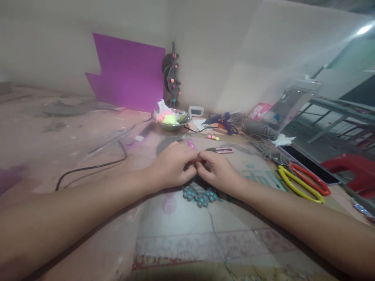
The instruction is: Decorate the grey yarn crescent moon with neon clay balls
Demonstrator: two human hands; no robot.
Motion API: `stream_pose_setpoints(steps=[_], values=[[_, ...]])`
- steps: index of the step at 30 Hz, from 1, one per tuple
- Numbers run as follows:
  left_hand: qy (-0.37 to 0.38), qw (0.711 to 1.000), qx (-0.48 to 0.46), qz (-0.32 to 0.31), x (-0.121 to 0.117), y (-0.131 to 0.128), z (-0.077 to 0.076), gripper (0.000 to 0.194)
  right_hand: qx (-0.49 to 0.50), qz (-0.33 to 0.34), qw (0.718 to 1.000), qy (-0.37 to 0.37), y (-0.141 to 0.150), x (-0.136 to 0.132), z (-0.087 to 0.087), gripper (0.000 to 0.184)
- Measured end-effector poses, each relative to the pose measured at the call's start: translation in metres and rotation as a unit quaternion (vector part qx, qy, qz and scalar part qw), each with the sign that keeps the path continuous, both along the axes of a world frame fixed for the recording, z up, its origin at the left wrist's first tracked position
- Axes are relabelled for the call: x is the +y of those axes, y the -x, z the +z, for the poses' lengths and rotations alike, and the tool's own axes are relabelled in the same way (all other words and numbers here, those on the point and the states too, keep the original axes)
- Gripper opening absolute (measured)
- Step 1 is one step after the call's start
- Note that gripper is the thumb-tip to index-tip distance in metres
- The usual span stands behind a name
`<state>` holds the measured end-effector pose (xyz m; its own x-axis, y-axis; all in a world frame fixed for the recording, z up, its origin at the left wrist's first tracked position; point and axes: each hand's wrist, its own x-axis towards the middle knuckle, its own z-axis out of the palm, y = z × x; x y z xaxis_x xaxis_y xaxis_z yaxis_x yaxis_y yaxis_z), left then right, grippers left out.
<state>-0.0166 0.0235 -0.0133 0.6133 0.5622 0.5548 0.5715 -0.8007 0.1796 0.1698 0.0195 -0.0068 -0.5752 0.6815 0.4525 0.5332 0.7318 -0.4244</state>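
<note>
Left hand point(175, 166) and right hand point(219, 171): fingers curling, tips meeting; cannot tell whether either is grasping anything.
Grey flowers point(202, 198), turquoise-dotted: lying just below the fingers, on the wearer's side.
Small beads point(213, 137): sitting beyond the fingers.
Glue gun point(224, 121): resting farther behind them.
Scissors point(301, 195), red-and-yellow-handled: lying well right of the fingers.

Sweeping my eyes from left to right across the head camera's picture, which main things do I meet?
Purple sheet, left hand, right hand, gray yarn ball, yellow handle, red plastic seat.
</note>
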Motion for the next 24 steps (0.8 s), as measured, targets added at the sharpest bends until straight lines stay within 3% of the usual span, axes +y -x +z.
stream_pose_setpoints(steps=[6, 13, 19, 24], values=[[-0.064, 0.997, 0.051, 0.005, -0.0039, 0.0012, 0.0041, 0.009, -0.034, -0.005, 0.998, -0.054, 0.0006, -0.002, 0.0016, 0.018], [-0.021, 0.998, 0.055, 0.032, 0.0019, 0.0026, 0.0035, 0.018, -0.002, -0.021, 1.0, -0.003, -0.0034, 0.0003, 0.0029, 0.019], [-0.02, 0.998, 0.057, -0.007, 0.0015, 0.0021, -0.0013, 0.024, -0.013, -0.034, 0.999, 0.034, -0.0055, 0.001, 0.0062, 0.019], [-0.001, 0.999, 0.04, -0.027, 0.0013, 0.0041, 0.0003, 0.023, -0.027, 0.012, 0.998, 0.053, -0.0079, 0.0004, 0.0094, 0.022]])
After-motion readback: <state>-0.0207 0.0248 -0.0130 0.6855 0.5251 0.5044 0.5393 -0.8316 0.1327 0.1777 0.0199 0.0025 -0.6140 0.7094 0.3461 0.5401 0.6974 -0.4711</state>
